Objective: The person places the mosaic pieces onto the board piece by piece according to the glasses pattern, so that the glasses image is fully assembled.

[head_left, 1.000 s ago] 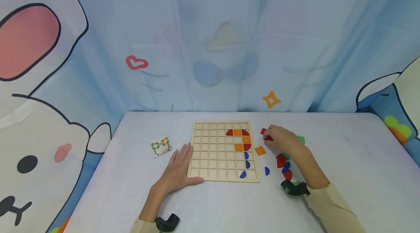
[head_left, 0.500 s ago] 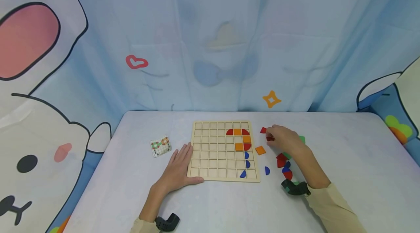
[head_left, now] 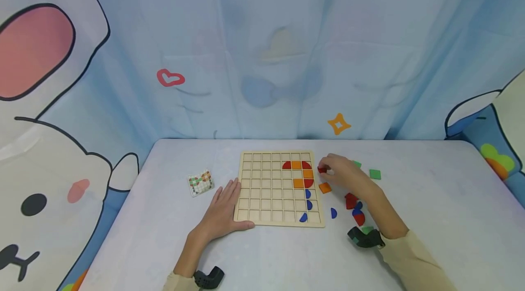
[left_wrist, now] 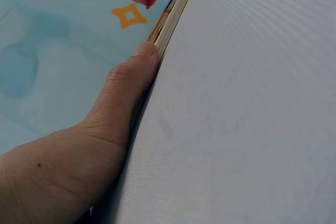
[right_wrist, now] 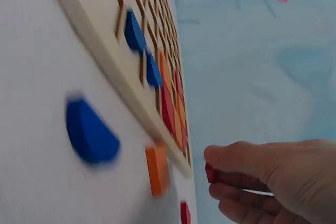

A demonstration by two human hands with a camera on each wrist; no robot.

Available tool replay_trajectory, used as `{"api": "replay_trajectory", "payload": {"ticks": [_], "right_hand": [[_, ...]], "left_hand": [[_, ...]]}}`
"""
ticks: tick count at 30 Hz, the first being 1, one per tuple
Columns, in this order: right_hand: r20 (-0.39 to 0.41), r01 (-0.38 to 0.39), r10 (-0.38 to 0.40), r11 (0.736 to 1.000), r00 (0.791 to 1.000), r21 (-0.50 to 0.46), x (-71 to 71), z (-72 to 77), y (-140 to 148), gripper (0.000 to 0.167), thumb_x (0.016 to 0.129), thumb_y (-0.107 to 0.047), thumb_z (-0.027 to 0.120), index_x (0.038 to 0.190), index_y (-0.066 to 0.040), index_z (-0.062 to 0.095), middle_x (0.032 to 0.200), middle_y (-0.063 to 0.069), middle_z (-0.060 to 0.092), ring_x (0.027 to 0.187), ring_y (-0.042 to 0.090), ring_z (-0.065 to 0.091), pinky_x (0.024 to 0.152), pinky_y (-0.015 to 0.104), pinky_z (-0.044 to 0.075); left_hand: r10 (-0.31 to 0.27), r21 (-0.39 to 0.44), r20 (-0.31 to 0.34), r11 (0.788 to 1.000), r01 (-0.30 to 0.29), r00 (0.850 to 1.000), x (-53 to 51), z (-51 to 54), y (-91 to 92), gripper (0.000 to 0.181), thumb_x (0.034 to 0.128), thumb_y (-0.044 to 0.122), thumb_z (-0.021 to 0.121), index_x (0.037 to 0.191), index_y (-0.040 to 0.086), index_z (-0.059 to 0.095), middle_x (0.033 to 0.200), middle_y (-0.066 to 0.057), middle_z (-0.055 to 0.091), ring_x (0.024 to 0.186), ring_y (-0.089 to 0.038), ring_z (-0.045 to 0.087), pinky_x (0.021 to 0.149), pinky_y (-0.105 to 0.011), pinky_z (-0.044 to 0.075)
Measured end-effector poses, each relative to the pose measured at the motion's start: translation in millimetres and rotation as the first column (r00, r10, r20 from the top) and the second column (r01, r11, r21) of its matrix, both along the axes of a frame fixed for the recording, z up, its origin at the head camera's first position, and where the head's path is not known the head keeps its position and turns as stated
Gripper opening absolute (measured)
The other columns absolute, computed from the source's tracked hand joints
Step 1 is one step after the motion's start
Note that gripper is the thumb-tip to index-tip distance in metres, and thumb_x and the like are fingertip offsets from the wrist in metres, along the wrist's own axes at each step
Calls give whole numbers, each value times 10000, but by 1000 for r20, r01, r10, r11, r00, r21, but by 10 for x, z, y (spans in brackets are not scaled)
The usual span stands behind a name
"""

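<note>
In the head view, my right hand [head_left: 342, 172] is just off the right edge of the wooden grid board [head_left: 262, 200]. Its thumb and fingertips pinch a small red piece [right_wrist: 209, 172], whose full shape is hidden. My left hand [head_left: 223, 211] lies at the board's near left corner, fingers straight along the left side and thumb [left_wrist: 128, 85] against the front edge. Red half-circles and orange squares [head_left: 308, 174] fill cells at the board's upper right. Blue half-circles [head_left: 308, 194] lie in cells below them.
Right of the board lie an orange square [head_left: 325, 187] and a blue half-circle [head_left: 334, 213]. Farther right are red pieces [head_left: 351, 201], blue pieces and green squares [head_left: 375, 174]. A patterned card [head_left: 201, 183] lies left of the board. A blue curtain [head_left: 270, 77] hangs behind.
My right hand has moved left towards the board, carrying the red piece, and a green piece behind the hand has come into view. The left hand and board stay put.
</note>
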State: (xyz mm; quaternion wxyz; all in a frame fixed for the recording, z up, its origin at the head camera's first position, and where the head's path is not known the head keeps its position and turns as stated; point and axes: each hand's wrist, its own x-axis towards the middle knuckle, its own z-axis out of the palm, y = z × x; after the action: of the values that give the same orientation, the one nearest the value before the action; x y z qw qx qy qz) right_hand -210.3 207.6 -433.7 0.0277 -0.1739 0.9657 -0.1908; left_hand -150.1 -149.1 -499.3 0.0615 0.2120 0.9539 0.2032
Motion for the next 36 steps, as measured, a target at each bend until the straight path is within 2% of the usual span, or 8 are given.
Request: {"api": "replay_trajectory", "payload": {"ticks": [5,11,16,21,27,36], "right_hand": [[-63,-154,154,988,986,-4,75,-52,-310,137,868,-128,717,988,-66,697,941,30,654,850,193,586,772,327,557],[-82,-210,210,978,974,6,104,-165,-572,87,871,-150,718,934,-95,694,895,-8,631,780,110,515,707,248,513],[-109,-233,237,971,966,46,118,-182,-734,63,872,-165,717,902,-124,680,885,-23,619,764,91,500,643,208,472],[-175,-235,252,966,952,111,114,-166,-821,75,852,-161,741,867,-132,673,825,-35,582,706,85,480,570,182,416],[-175,-198,224,968,959,152,112,-149,-830,87,840,-172,756,872,-119,696,819,-17,589,714,104,498,578,203,447],[-175,-186,205,975,963,120,101,-173,-779,120,827,-182,769,771,-127,678,825,-11,607,744,103,530,598,200,474]], "left_hand": [[4,-8,6,1000,-4,1000,-3,7,-1,1171,763,708,639,1561,54,85,1651,-66,82,1538,-217,44,1243,-478,80],[-2,-7,4,1000,2,1000,1,8,0,1168,766,712,633,1560,49,89,1649,-72,82,1537,-220,46,1242,-484,83],[6,-12,10,1000,-6,1000,21,14,-12,1171,763,713,636,1560,51,91,1650,-71,86,1538,-220,50,1242,-483,85],[13,-6,8,1000,-13,1000,26,27,-15,1173,759,708,644,1561,54,93,1650,-69,91,1538,-219,56,1242,-483,87],[2,-11,11,1000,-2,1000,5,20,-3,1170,765,714,633,1562,58,83,1652,-60,73,1538,-211,38,1243,-479,79],[6,-12,12,1000,-6,1000,0,-6,2,1173,761,716,634,1562,57,88,1651,-61,82,1538,-215,45,1243,-483,79]]}}
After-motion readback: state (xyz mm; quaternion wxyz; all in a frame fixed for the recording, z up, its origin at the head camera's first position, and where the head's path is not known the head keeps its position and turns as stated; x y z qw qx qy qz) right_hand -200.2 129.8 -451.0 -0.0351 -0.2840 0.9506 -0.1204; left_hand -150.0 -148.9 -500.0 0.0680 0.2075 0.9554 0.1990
